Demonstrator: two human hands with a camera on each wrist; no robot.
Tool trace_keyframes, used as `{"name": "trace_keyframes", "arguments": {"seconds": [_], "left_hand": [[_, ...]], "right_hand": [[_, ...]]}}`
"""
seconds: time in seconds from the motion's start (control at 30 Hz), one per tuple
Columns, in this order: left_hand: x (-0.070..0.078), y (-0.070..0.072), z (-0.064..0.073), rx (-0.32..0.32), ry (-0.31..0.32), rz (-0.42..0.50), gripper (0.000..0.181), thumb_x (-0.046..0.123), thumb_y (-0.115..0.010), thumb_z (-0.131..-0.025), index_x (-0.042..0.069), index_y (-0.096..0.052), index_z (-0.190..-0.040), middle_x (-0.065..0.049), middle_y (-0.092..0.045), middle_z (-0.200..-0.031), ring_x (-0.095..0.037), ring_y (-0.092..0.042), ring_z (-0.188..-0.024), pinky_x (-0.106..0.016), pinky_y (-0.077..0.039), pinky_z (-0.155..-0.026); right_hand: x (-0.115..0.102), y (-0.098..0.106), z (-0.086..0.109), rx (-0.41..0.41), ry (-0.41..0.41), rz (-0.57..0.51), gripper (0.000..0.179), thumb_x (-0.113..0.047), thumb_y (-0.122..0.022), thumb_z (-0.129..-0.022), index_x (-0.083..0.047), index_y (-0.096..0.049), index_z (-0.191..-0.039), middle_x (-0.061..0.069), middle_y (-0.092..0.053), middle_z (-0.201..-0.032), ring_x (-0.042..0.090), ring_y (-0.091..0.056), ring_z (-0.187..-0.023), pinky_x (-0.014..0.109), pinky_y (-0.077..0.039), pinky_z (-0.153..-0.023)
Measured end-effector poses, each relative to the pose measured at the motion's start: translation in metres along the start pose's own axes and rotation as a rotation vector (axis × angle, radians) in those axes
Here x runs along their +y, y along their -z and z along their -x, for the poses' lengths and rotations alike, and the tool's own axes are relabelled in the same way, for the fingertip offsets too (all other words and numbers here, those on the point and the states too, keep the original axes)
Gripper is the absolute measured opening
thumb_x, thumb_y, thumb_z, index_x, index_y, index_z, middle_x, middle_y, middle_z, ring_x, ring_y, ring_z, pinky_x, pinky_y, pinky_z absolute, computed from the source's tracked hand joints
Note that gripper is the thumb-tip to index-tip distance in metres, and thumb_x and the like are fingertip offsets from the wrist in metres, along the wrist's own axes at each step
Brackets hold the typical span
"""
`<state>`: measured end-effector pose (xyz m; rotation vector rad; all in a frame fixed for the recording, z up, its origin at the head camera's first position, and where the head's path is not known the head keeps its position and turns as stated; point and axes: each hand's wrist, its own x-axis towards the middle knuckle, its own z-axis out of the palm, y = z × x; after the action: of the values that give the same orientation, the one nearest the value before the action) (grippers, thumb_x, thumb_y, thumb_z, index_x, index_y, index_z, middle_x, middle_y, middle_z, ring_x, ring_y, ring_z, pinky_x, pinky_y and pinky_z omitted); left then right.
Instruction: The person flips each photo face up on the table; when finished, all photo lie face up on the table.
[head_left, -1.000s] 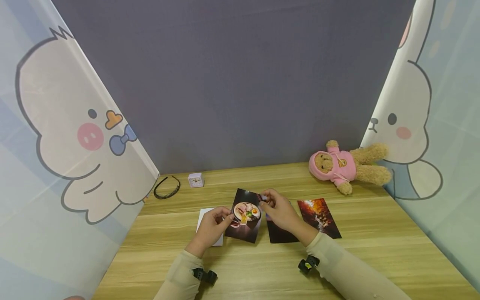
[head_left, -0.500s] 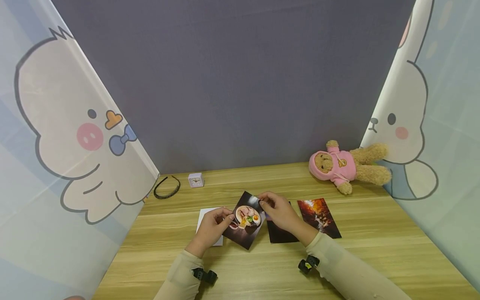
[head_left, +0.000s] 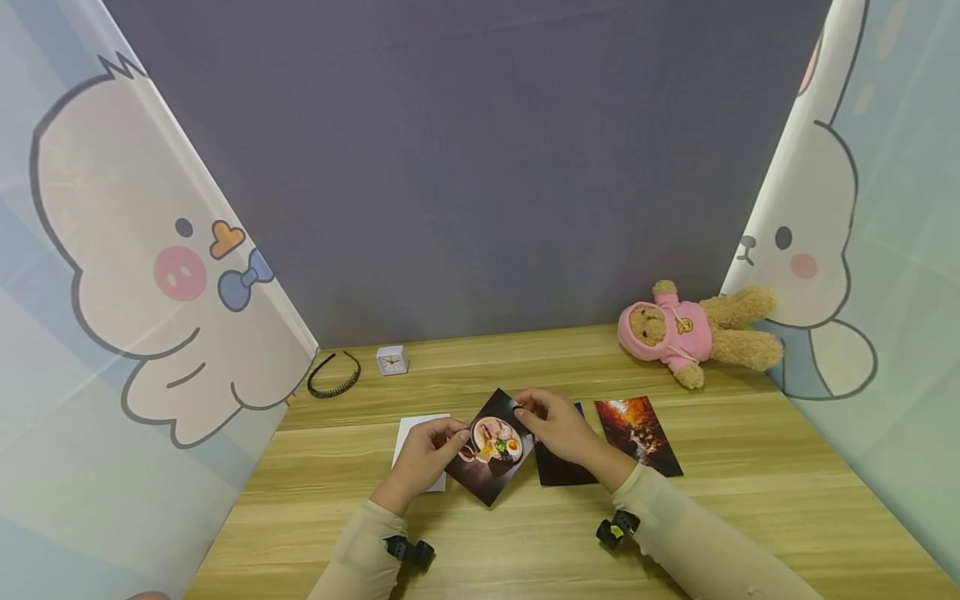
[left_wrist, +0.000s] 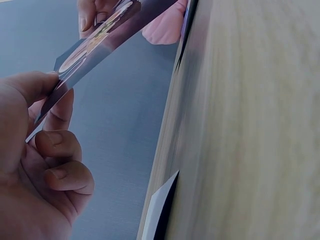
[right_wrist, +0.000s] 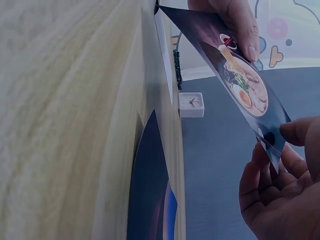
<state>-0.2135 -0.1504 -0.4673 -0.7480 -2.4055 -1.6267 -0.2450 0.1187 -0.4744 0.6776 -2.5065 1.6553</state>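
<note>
Between both hands, raised off the table, is a dark photo print (head_left: 487,479) showing a bowl of noodles with egg and meat. My left hand (head_left: 424,454) pinches its left edge between thumb and fingers; the left wrist view shows that hand (left_wrist: 45,150) with its lower fingers curled in. At the upper right edge my right hand (head_left: 557,423) pinches it, thumb on the picture side in the right wrist view. A white sheet (head_left: 408,427) lies partly hidden under the left hand. Below the right hand rests a dark print (head_left: 558,471), partly covered.
A red-orange autumn print (head_left: 639,435) lies to the right on the wooden table (head_left: 525,550). At the back right is a teddy bear (head_left: 686,329) in a pink hoodie. A small white clock (head_left: 392,361) and a black headband (head_left: 333,387) sit at the back left.
The noodle-bowl print has turned clockwise and now stands cornerwise, its lower corner shifted toward the front left. My right hand has moved slightly down; the left hand has hardly moved.
</note>
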Motion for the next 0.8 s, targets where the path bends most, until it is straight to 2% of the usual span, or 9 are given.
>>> {"name": "trace_keyframes", "arguments": {"seconds": [0.13,0.3,0.53,0.7,0.8], "left_hand": [[0.000,0.000,0.000,-0.004,0.007,-0.003,0.008,0.000,-0.069,-0.100,0.000,-0.077,-0.102,-0.013,-0.074,-0.081,-0.011,-0.060,-0.061,-0.022,-0.048,-0.057],[0.000,-0.001,0.000,0.002,0.002,-0.004,0.008,0.000,-0.069,-0.100,0.000,-0.077,-0.101,-0.018,-0.073,-0.080,-0.009,-0.057,-0.060,-0.021,-0.046,-0.056],[0.002,-0.001,0.000,0.070,0.004,-0.022,0.005,0.002,-0.072,-0.098,0.001,-0.076,-0.101,-0.010,-0.068,-0.076,-0.002,-0.045,-0.056,-0.020,-0.038,-0.053],[0.001,-0.001,-0.001,0.082,0.058,0.042,0.008,0.001,-0.072,-0.098,0.000,-0.073,-0.106,-0.009,-0.070,-0.082,-0.005,-0.057,-0.066,-0.021,-0.046,-0.061],[-0.013,-0.002,-0.002,0.087,0.087,0.075,0.012,0.001,-0.072,-0.098,0.001,-0.071,-0.110,-0.010,-0.074,-0.093,-0.008,-0.065,-0.078,-0.022,-0.052,-0.069]], "right_hand": [[0.002,0.001,0.000,-0.006,0.003,0.037,0.021,-0.017,-0.069,-0.104,-0.009,-0.072,-0.123,-0.002,-0.065,-0.090,0.014,-0.059,-0.073,0.030,-0.052,-0.063],[0.002,0.002,0.000,-0.014,0.008,0.036,0.015,-0.016,-0.068,-0.104,-0.011,-0.073,-0.117,-0.003,-0.065,-0.088,0.014,-0.060,-0.073,0.030,-0.052,-0.065],[0.002,0.005,-0.001,-0.009,0.007,-0.009,0.006,-0.013,-0.066,-0.104,-0.009,-0.071,-0.107,0.001,-0.064,-0.086,0.015,-0.058,-0.073,0.030,-0.050,-0.063],[-0.001,0.007,0.001,-0.014,-0.039,-0.063,0.006,-0.013,-0.064,-0.106,-0.009,-0.068,-0.109,0.012,-0.064,-0.091,0.020,-0.057,-0.073,0.032,-0.051,-0.056],[-0.001,0.007,0.001,-0.003,-0.059,-0.088,0.007,-0.012,-0.064,-0.106,-0.008,-0.066,-0.110,0.014,-0.063,-0.091,0.020,-0.056,-0.073,0.034,-0.054,-0.055]]}}
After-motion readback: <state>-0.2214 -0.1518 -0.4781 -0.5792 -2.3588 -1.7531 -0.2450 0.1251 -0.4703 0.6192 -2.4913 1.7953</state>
